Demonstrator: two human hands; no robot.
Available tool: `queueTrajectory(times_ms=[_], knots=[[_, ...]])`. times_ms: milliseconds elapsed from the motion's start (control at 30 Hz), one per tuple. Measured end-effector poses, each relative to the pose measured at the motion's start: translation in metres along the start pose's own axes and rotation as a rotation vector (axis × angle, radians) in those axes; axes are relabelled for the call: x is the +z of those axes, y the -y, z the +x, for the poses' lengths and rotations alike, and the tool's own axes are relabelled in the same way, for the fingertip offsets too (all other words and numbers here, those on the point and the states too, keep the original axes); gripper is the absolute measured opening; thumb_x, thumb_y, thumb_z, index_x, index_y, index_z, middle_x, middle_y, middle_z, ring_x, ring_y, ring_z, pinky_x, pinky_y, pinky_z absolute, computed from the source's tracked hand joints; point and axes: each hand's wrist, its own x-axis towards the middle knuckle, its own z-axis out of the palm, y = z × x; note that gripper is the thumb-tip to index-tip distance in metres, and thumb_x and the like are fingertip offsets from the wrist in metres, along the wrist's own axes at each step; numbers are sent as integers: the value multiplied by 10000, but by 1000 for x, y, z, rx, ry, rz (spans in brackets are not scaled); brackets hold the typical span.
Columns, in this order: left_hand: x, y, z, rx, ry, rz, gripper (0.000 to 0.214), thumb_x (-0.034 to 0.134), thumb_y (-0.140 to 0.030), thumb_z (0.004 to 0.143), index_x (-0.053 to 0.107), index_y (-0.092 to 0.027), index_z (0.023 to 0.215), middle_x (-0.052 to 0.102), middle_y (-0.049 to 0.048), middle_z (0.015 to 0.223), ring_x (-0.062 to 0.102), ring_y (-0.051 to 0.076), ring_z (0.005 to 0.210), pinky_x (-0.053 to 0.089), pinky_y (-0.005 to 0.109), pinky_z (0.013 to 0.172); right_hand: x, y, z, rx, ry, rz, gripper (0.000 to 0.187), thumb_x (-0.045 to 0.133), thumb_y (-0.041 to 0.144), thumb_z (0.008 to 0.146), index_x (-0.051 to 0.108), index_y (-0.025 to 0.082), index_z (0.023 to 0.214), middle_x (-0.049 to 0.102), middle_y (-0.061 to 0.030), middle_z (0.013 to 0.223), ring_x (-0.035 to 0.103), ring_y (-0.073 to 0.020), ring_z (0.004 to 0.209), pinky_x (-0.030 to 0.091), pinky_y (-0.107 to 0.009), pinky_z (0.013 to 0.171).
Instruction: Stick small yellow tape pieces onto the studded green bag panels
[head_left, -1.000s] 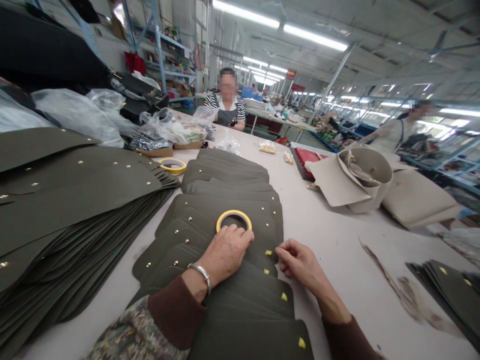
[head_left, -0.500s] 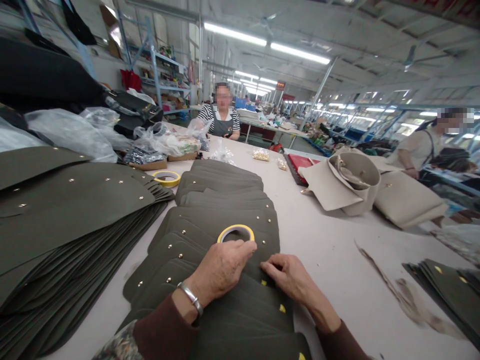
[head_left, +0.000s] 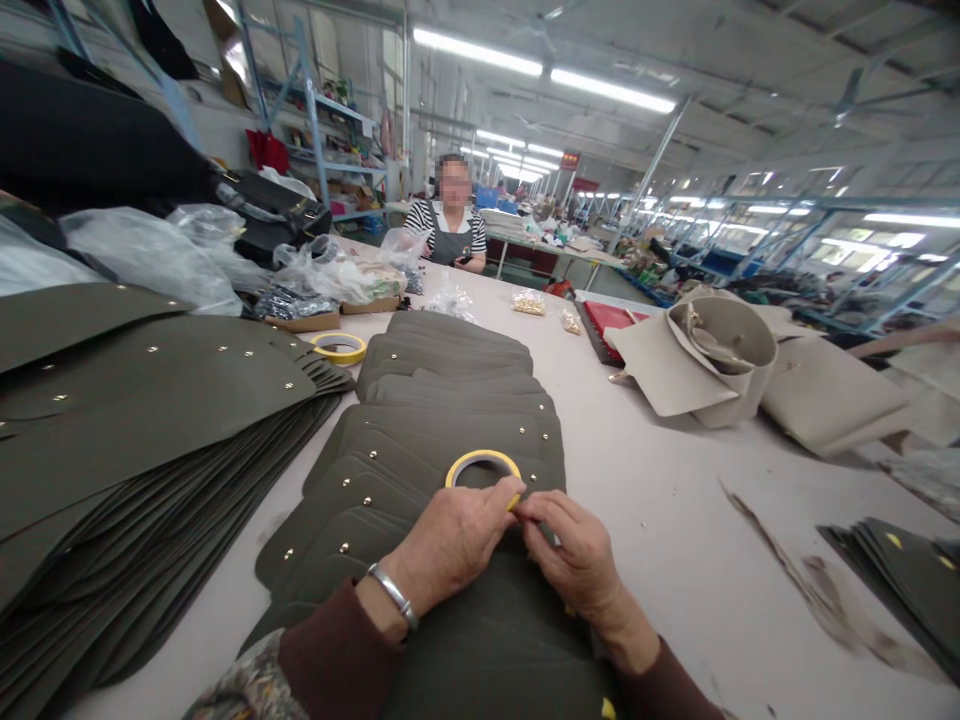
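A yellow tape roll (head_left: 484, 464) lies on a row of overlapping dark olive leather panels (head_left: 450, 400) with brass studs. My left hand (head_left: 450, 540) grips the near edge of the roll, thumb and fingers closed on it. My right hand (head_left: 574, 555) is pinched at the roll's right edge, where a bit of yellow tape shows between the fingertips. Both hands touch each other over the panels. A metal bracelet circles my left wrist.
A tall stack of olive panels (head_left: 135, 420) fills the left. A second tape roll (head_left: 339, 347) lies beyond. Beige bag pieces (head_left: 720, 360), a red tray (head_left: 611, 318), plastic bags (head_left: 150, 250) and more olive pieces (head_left: 900, 570) sit around. A person (head_left: 452, 225) sits at the far end.
My right hand moved left from the panels' edge to the tape roll and pinched at it. My left hand stayed on the roll. The person at far right left the view.
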Motion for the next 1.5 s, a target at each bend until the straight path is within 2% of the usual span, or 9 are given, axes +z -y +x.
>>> queueTrajectory(times_ms=[100, 233, 333, 533, 700, 833, 1100, 1300, 1500], knots=[[2, 1, 0, -10, -20, -13, 97, 423, -208, 965, 484, -205, 1039, 646, -12, 831, 642, 154, 740, 434, 221, 607, 1, 0, -2, -16, -32, -51, 175, 528, 44, 816, 634, 176, 862, 686, -47, 765, 634, -144, 689, 518, -251, 647], [5, 4, 2, -18, -48, -5, 135, 403, -232, 976, 521, -206, 916, 610, -17, 781, 607, 142, 700, 400, 218, 580, 0, 5, -2, 132, -86, -16, 149, 555, 70, 777, 659, 174, 795, 681, -20, 685, 623, -120, 585, 494, -220, 570], [6, 3, 2, 2, -74, 42, 152, 416, -202, 959, 543, -206, 876, 582, -13, 748, 577, 148, 664, 374, 230, 550, 1, 12, 2, 349, -61, 87, 116, 574, 133, 764, 680, 172, 738, 670, -11, 624, 593, -116, 518, 471, -215, 506], [8, -3, 1, 81, -193, 4, 233, 357, -201, 979, 556, -191, 858, 578, 1, 742, 540, 136, 648, 396, 235, 589, 3, 4, 10, 907, -96, 563, 177, 690, 328, 692, 671, 153, 682, 630, 8, 500, 588, -128, 446, 518, -239, 470], [7, 3, 7, -49, -78, 172, 138, 437, -209, 965, 551, -189, 891, 613, 19, 829, 561, 181, 776, 435, 282, 669, -5, -28, 7, 1139, -172, 656, 377, 818, 424, 564, 709, 119, 758, 644, -5, 540, 617, -132, 456, 580, -278, 510], [7, 9, 8, -71, 25, 292, 76, 488, -175, 936, 552, -207, 911, 601, 19, 853, 538, 209, 812, 431, 308, 667, -8, -38, 3, 1114, -148, 602, 391, 808, 449, 593, 714, 116, 777, 655, -13, 561, 626, -128, 473, 576, -262, 520], [8, 10, 3, -52, 48, 261, 72, 481, -194, 942, 544, -216, 915, 585, 10, 849, 513, 201, 793, 403, 325, 677, -8, -36, -2, 1034, 46, 480, 313, 719, 441, 702, 691, 129, 718, 613, 6, 525, 546, -90, 432, 480, -200, 432], [6, 8, 5, -64, 54, 255, 75, 491, -180, 935, 552, -207, 900, 581, 13, 837, 507, 196, 786, 393, 320, 675, -2, -30, 1, 883, 97, 248, 283, 622, 413, 769, 714, 145, 761, 594, 8, 522, 517, -109, 428, 434, -216, 412], [8, 8, 5, -68, 45, 249, 85, 480, -178, 937, 547, -204, 891, 581, 17, 838, 508, 195, 787, 396, 314, 680, 4, -25, 5, 686, 86, -16, 218, 566, 327, 781, 713, 188, 699, 696, -16, 622, 603, -155, 562, 465, -251, 555]])
